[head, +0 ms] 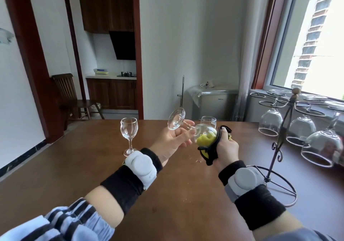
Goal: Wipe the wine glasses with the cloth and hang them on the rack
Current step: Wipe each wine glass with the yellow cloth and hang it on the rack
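Entry, head view, as I logged it from my station. Item one: my left hand (172, 141), centre of frame, fingers curled round the stem of a wine glass (193, 128) held on its side, foot toward the upper left, bowl toward the right. Item two: my right hand (226, 145), just right of centre, gripping a yellow cloth with black edging (204, 140), part of which was pushed into the bowl of that glass; I judged this to be the wiping step in progress. Item three: a second wine glass (129, 135) standing upright on the brown wooden table (74, 175), left of centre, untouched. Item four: a third glass (208, 120) upright behind the hands, mostly hidden, so I could only see its rim and upper bowl. Item five: the metal rack (279, 140) at the right of frame, with three glasses hanging bowl-down, nearest (323, 148), middle (300, 130) and farthest (270, 122); more bases showed on its far arms, though I could not count them for certain. Status, by my reckoning: at least three glasses hung, one being wiped and not yet hung, two on the table left to wipe and hang. Empty rings showed on the rack's left side.
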Available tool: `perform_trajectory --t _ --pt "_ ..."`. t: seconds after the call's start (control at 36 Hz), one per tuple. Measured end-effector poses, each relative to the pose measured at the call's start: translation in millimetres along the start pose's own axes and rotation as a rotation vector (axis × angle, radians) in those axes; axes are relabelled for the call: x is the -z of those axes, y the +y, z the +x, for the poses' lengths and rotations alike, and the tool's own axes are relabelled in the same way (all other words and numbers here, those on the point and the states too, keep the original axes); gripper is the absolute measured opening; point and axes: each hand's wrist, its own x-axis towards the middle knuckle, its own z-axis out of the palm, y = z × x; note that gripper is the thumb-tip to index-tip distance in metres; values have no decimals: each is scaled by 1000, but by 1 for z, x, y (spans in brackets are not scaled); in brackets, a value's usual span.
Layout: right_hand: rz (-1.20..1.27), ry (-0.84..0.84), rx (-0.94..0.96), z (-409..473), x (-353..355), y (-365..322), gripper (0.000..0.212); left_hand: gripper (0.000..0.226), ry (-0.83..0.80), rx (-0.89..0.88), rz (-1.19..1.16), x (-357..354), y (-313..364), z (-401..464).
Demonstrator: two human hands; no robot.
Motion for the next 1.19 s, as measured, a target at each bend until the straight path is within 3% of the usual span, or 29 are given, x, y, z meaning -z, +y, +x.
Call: perform_trajectory --t 0.11,0.14,0.28,0.36,0.53,0.69,0.81,0.89,0.94,1.03,1.11,1.19 --pt "-54 23 109 6 6 -13 33 76 50 143 -110 17 -5 0" --pt "-89 16 145 10 7 -14 35 77 62 165 -87 22 -5 0" --pt "-347 -15 375 13 9 -20 44 23 11 178 381 27 -6 4" --pt "-458 -26 486 11 5 -23 47 23 -58 221 569 24 -9 5" --pt "-571 -33 584 18 -1 -24 51 36 48 105 1103 11 -11 2" --pt "-553 -45 608 15 -6 -26 66 37 35 54 1105 -4 -7 -1" --pt "-464 -233 436 9 -4 -36 56 37 36 88 989 4 -6 -2" --pt "-588 -467 222 5 4 -48 57 31 25 95 968 16 -5 -2" --pt "-685 -554 181 4 10 -50 59 25 40 12 1056 22 -2 0" --pt "-675 -673 120 3 19 -42 27 25 70 -142 1175 30 6 5" --pt "-610 -763 65 4 25 -28 50 25 34 -323 1313 36 12 10" --pt "-523 -830 42 0 24 -19 42 20 49 -539 1415 40 16 13"
